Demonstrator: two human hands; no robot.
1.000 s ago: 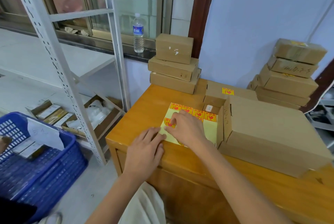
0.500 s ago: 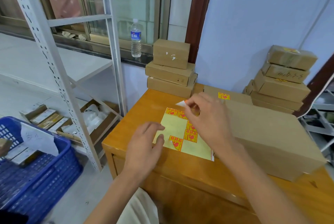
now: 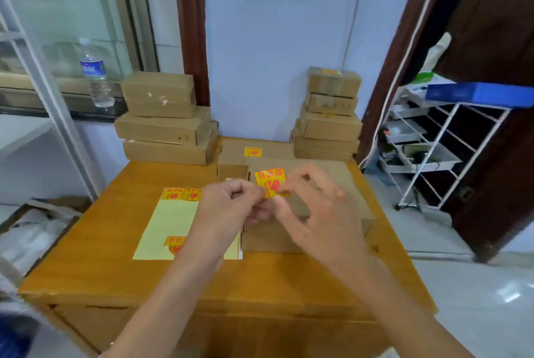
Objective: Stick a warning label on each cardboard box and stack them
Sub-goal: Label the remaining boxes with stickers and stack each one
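Observation:
A yellow and red warning label (image 3: 271,182) is held up above the table, pinched by my left hand (image 3: 231,210) at its lower left and by my right hand (image 3: 315,210) at its lower right. Under my hands lies a large flat cardboard box (image 3: 335,172). Behind it another box (image 3: 268,150) carries a label (image 3: 253,151) on its top. The pale yellow label sheet (image 3: 170,227) lies flat on the table, with a few labels left at its top and bottom edges.
The wooden table (image 3: 95,256) bears a stack of three boxes (image 3: 164,120) at the back left and a taller stack (image 3: 329,114) at the back right. A water bottle (image 3: 95,74) stands on the sill. A white wire rack (image 3: 433,149) stands right of the table.
My right hand has peeled a label off the sheet and lifted it. My left hand has left the sheet and now pinches the label too. The view has swung to the right.

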